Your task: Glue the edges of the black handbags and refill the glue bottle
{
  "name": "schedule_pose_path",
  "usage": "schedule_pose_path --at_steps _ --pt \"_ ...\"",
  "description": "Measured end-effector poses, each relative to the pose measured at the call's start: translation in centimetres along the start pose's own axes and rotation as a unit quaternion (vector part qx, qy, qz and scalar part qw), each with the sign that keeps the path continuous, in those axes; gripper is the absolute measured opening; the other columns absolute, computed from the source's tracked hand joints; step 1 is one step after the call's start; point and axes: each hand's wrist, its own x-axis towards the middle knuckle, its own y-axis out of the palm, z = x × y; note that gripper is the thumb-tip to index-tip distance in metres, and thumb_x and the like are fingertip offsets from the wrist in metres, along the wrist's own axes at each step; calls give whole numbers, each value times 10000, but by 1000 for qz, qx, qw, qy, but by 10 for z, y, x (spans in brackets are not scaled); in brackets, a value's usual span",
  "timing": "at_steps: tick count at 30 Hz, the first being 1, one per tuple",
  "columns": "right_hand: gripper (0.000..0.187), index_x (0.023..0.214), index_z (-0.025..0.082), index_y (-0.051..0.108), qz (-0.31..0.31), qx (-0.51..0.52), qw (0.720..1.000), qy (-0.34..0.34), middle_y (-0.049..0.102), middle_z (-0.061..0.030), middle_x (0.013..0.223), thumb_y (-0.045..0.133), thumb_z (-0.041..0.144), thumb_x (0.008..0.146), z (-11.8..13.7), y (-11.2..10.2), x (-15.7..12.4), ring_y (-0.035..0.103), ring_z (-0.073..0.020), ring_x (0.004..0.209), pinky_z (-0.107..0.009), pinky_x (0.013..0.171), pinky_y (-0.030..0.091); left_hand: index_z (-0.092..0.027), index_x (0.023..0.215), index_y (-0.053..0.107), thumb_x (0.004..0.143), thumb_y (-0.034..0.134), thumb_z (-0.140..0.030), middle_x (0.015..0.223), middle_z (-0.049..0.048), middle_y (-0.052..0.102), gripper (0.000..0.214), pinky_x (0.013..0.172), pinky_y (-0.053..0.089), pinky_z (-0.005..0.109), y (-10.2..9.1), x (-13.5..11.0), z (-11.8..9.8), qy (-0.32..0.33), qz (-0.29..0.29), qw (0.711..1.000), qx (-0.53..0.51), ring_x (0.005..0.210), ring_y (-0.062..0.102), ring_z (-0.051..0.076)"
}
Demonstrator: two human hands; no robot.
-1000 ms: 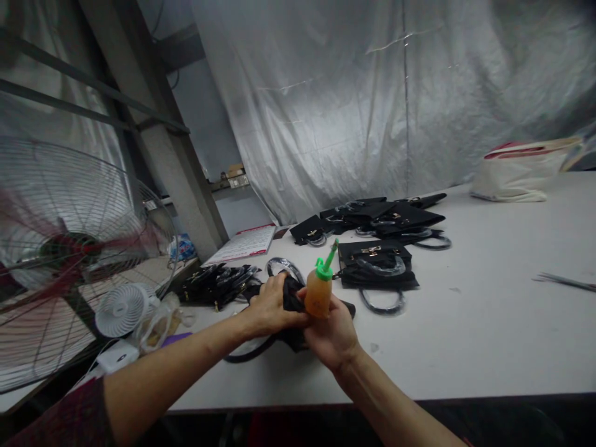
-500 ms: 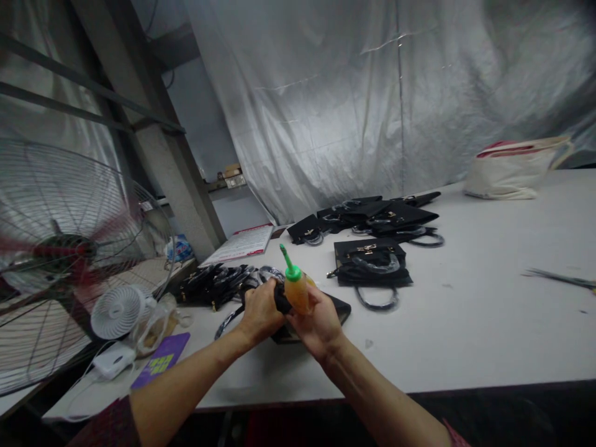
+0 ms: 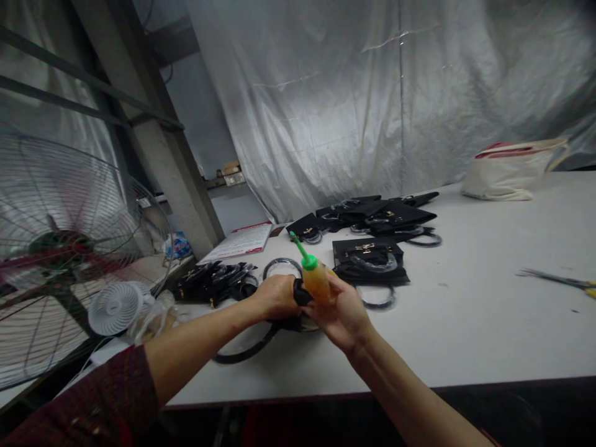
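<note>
My right hand (image 3: 345, 315) is wrapped round a squeeze bottle (image 3: 318, 283) of amber liquid. The bottle's green nozzle tilts up and away to the left. My left hand (image 3: 278, 297) grips a black handbag (image 3: 302, 293), part of which bunches up between the two hands. My right fingers seem to touch it too, but the bottle covers the spot. One of its looped handles (image 3: 246, 356) hangs out towards me, the other lies beyond my left hand. Another black handbag (image 3: 367, 253) with gold hardware lies just beyond my right hand, its handles in clear wrap.
Several black bags (image 3: 382, 214) are piled at the back, and more bags (image 3: 205, 282) lie on the left. Scissors (image 3: 554, 278) and a cream cloth bag (image 3: 503, 177) are on the right of the white table (image 3: 475, 323). A small white fan (image 3: 115, 307) and a large caged fan (image 3: 56, 242) stand left.
Both hands have shifted right with the bottle and handbag. The handbag has turned, so its handles now loop out on both sides of my left hand. My left forearm now covers the purple packet.
</note>
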Motion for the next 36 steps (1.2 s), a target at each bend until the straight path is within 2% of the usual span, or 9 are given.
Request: schedule_pose_path --at_steps 5,9,12,15,20,26,29,31,36 --pt "177 1053 258 682 -51 5 998 30 763 -23 881 638 319 892 8 -6 -9 720 -202 754 -393 772 585 -205 763 706 671 723 -467 733 79 710 279 615 463 313 -1 2 2 0 13 1000 20 712 676 262" --pt "284 1214 270 617 -99 0 994 51 764 -99 1052 545 336 947 17 -18 -24 755 -314 865 -543 759 600 -199 803 724 629 737 -334 744 48 723 221 555 436 271 -4 -4 18 -21 12 1000 12 690 672 223" --pt "295 1242 229 593 -124 5 991 44 749 -158 1103 468 262 977 28 -28 -36 745 -340 991 -570 810 606 -195 784 725 642 693 -215 737 25 725 147 556 435 247 -4 -8 33 -32 1 999 -2 701 680 200" --pt "290 1206 180 606 -161 9 987 24 752 -174 1066 408 223 999 40 -36 -47 756 -298 962 -479 796 639 -190 770 712 702 665 -190 785 34 735 83 631 466 256 -3 -7 46 -28 -35 999 -11 762 691 204" --pt "291 1195 142 600 -237 10 971 13 757 -169 947 386 232 1021 55 -46 -62 747 -210 676 -247 473 587 -191 889 668 800 598 -159 882 71 737 118 790 487 327 -3 -5 61 -31 -116 993 0 895 698 262" --pt "268 1196 165 601 -269 15 963 7 745 -152 895 426 184 995 51 -54 -75 689 -178 576 -199 387 514 -174 1164 503 885 512 -164 981 115 710 279 844 491 364 -1 2 74 -46 -173 984 10 980 696 292" --pt "266 1187 165 607 -275 17 961 -2 732 -150 898 446 161 975 51 -57 -79 664 -165 570 -183 378 492 -184 1186 452 927 506 -235 984 110 698 269 841 487 370 -9 5 77 -48 -177 983 10 974 698 295" --pt "264 1172 158 609 -276 20 961 -13 721 -153 913 444 151 966 53 -59 -82 645 -155 570 -175 377 481 -201 1165 440 939 550 -391 957 94 690 315 806 488 373 -16 3 76 -51 -175 983 7 940 700 307" --pt "252 1140 169 618 -275 26 961 -28 686 -134 905 434 175 968 58 -64 -89 599 -131 573 -153 379 454 -224 1127 434 638 814 -669 925 61 681 763 707 482 346 -28 -6 67 -44 -143 989 -5 878 693 323"
